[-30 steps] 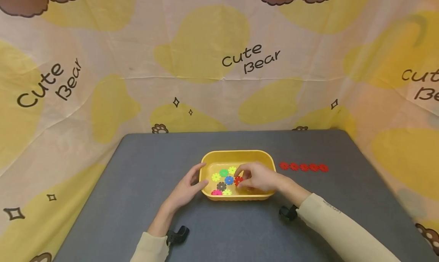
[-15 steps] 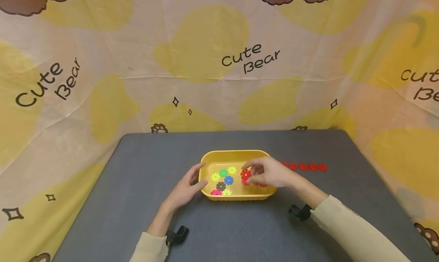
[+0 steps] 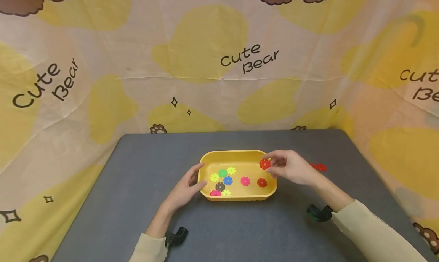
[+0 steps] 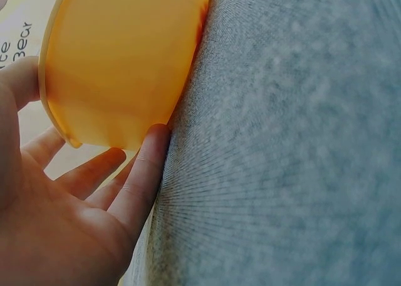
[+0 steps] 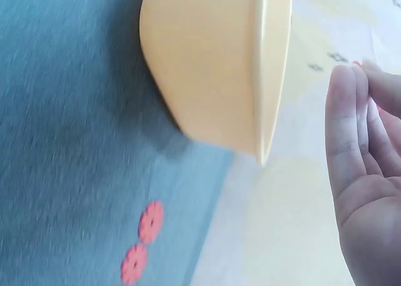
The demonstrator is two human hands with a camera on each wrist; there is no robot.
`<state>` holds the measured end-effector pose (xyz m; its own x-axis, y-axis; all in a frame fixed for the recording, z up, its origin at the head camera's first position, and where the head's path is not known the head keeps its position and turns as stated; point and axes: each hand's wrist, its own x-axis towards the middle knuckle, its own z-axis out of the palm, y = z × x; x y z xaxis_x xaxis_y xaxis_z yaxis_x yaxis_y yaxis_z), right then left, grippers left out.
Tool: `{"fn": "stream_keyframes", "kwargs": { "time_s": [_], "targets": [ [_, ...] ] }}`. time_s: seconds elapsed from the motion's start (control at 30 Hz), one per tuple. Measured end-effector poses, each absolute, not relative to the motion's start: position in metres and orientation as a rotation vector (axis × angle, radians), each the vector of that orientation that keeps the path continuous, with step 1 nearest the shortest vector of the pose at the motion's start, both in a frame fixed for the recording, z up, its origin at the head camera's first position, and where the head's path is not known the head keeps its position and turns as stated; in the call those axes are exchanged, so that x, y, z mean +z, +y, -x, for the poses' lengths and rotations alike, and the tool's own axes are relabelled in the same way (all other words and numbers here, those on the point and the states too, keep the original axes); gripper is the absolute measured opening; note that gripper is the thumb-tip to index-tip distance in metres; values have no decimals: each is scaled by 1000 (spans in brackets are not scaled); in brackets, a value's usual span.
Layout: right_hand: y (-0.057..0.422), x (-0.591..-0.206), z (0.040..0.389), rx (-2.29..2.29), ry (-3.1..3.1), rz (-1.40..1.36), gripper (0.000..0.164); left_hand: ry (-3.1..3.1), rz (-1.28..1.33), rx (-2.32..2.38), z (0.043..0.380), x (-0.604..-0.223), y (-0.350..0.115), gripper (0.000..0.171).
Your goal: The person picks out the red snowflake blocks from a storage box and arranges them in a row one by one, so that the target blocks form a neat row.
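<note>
The right hand (image 3: pixel 295 167) pinches a red disc (image 3: pixel 265 164) between thumb and fingers, raised above the rim at the right far corner of the yellow tray (image 3: pixel 236 197). The left hand (image 3: pixel 185 187) is set against the tray's left end, fingers spread wide, fingertips touching the outer wall. Inside the tray, a pink disc (image 3: pixel 245 181) lies left of a second red disc (image 3: pixel 262 182); a blue disc (image 3: pixel 228 181) and a green disc (image 3: pixel 223 173) lie further left. Additional red discs (image 3: pixel 321 167) lie on the worktop (image 3: pixel 240 231), to the right.
</note>
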<state>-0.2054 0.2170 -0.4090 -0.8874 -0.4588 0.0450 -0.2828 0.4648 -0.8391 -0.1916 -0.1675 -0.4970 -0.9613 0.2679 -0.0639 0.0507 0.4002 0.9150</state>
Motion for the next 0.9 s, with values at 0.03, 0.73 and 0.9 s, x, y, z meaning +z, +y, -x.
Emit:
{"fn": "stream_keyframes", "kwargs": {
  "time_s": [0.03,0.73,0.9],
  "targets": [
    [221,-408,205,-1406,2533,625,38,2454,-284,1595,192,-497,-167,64],
    [314,-413,207,-1364,2807,324,45,2453,-293,1607,192,-495,-165,64],
    [335,-420,207,-1346,2824,242,46,2453,-291,1606,193,-497,-167,65]
  ]
}}
